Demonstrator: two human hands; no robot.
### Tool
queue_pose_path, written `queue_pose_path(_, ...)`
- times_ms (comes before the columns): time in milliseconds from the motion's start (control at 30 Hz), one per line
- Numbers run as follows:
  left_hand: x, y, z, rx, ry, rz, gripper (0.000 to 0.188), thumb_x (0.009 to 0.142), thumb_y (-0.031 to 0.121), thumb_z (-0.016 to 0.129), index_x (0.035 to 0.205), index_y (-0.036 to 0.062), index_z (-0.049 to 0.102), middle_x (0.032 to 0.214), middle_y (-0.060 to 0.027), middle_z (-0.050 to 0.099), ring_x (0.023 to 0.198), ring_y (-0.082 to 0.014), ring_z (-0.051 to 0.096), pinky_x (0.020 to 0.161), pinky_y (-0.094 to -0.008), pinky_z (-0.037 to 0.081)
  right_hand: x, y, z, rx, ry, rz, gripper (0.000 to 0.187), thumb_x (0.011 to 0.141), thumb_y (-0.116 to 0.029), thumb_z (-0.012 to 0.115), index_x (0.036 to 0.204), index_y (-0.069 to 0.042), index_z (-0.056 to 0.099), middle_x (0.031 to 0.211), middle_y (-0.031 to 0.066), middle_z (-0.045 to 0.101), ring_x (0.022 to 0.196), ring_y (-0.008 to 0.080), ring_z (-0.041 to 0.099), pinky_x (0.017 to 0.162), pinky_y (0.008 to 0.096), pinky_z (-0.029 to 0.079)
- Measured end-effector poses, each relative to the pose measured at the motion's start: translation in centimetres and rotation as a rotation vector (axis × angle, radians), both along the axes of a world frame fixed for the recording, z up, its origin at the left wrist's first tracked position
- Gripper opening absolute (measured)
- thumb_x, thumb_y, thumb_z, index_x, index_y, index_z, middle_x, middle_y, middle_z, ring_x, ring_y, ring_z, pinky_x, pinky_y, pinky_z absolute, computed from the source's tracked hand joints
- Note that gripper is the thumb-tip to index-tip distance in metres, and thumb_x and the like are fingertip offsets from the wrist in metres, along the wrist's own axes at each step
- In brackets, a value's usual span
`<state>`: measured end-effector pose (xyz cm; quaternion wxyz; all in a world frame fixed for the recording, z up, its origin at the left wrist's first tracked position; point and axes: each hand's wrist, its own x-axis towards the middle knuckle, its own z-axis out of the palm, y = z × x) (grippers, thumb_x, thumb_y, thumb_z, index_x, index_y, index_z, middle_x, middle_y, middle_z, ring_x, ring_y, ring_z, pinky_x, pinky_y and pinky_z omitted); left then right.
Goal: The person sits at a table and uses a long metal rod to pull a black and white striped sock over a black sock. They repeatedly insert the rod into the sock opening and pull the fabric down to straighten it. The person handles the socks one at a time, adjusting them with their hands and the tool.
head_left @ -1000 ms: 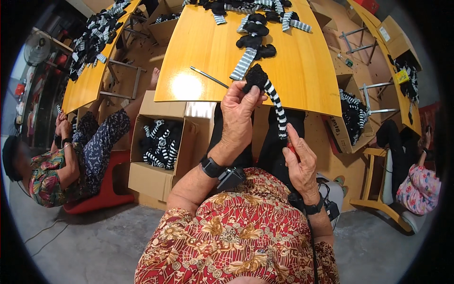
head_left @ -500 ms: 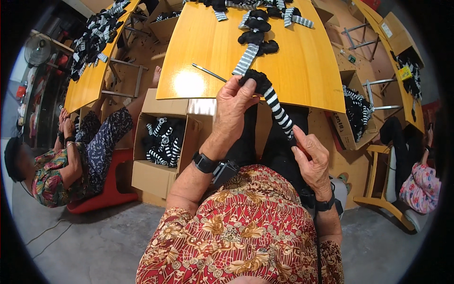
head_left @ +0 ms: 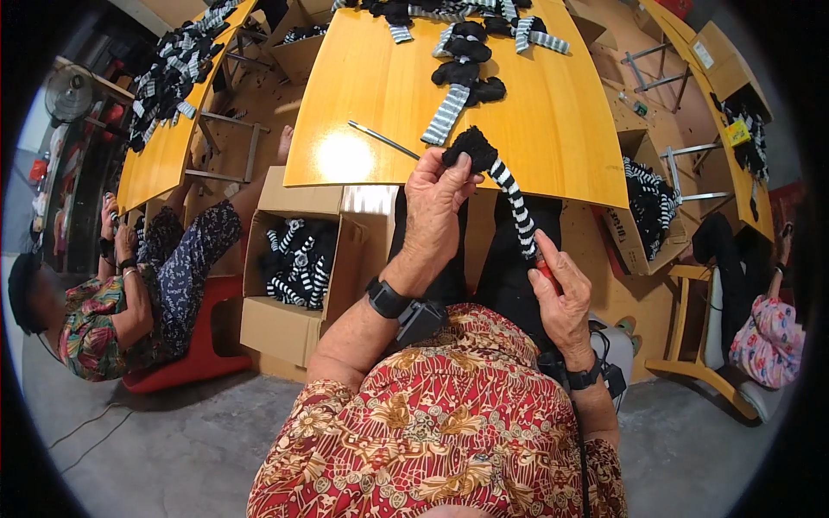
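Note:
A knitted piece hangs between my hands, with a bunched black end (head_left: 469,148) and a narrow black-and-white striped tube (head_left: 516,200). My left hand (head_left: 436,192) pinches the black end near the table's front edge. At the tube's lower end is my right hand (head_left: 563,293), its fingers closed around something red that mostly hides in the grip. Whether the red thing reaches inside the tube cannot be seen. A slim metal rod (head_left: 384,139) lies on the yellow table (head_left: 345,95), beyond my left hand. Farther off lies a black knitted piece with a grey-and-white striped cuff (head_left: 449,112).
More black and striped knitwear (head_left: 466,45) lies along the table's far part. An open cardboard box (head_left: 285,332) of striped pieces stands left of my legs, another box (head_left: 622,220) at the right. Co-workers sit at side tables, one on a red chair (head_left: 203,341).
Both hands have shifted slightly, the left one a little lower and the right a little leftward. The black end is spread wider, and red now shows at my right fingers.

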<state>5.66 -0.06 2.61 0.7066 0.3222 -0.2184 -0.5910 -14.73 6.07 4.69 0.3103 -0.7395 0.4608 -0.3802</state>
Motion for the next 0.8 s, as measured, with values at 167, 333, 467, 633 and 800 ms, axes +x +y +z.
queue_pose_path(167,1.9,-0.3,2.0,0.037,-0.129,-0.088,0.013,0.092,0.014,0.063,0.104,0.0088,0.061,0.096,-0.0007,0.067,0.081,-0.0081,0.064,0.071,-0.0222,0.053,-1.4,-0.6,1.1,-0.142,0.093,0.054,0.052,0.077,0.009,0.061,0.127,-0.006,0.060,0.080,0.0088,0.058,0.067,0.0190,0.056,0.062,0.0299,0.047)
queue_pose_path(333,2.4,-0.4,0.7,-0.098,-0.176,0.023,0.013,0.091,0.011,0.065,0.101,0.0049,0.062,0.091,-0.0042,0.068,0.077,-0.0096,0.066,0.067,-0.0216,0.053,-1.3,-0.3,1.1,-0.220,0.207,0.058,0.053,0.077,0.009,0.063,0.127,-0.008,0.060,0.079,0.0089,0.056,0.066,0.0212,0.055,0.061,0.0316,0.046)
queue_pose_path(467,1.0,-0.2,0.4,-0.178,-0.243,0.197,0.012,0.090,0.009,0.066,0.100,0.0036,0.062,0.091,-0.0043,0.068,0.076,-0.0088,0.064,0.068,-0.0217,0.053,-0.4,0.1,0.3,-0.202,0.162,-0.017,0.055,0.076,0.010,0.063,0.127,-0.008,0.060,0.079,0.0088,0.056,0.066,0.0210,0.055,0.060,0.0315,0.047)
queue_pose_path(633,0.7,0.0,0.9,-0.158,-0.101,0.093,0.011,0.090,0.008,0.066,0.099,0.0049,0.061,0.092,-0.0036,0.067,0.074,-0.0081,0.062,0.070,-0.0224,0.053,0.2,0.3,-0.8,-0.281,-0.024,-0.018,0.052,0.076,0.011,0.063,0.126,-0.005,0.061,0.078,0.0091,0.058,0.066,0.0192,0.057,0.060,0.0311,0.048)
queue_pose_path(800,2.0,-0.1,1.6,-0.154,0.007,-0.013,0.014,0.091,0.009,0.063,0.105,0.0075,0.060,0.099,-0.0038,0.068,0.086,-0.0103,0.065,0.073,-0.0260,0.056,-0.6,-0.2,0.0,-0.248,0.007,0.053,0.052,0.075,0.010,0.064,0.125,-0.005,0.061,0.079,0.0086,0.060,0.067,0.0182,0.058,0.060,0.0300,0.048)
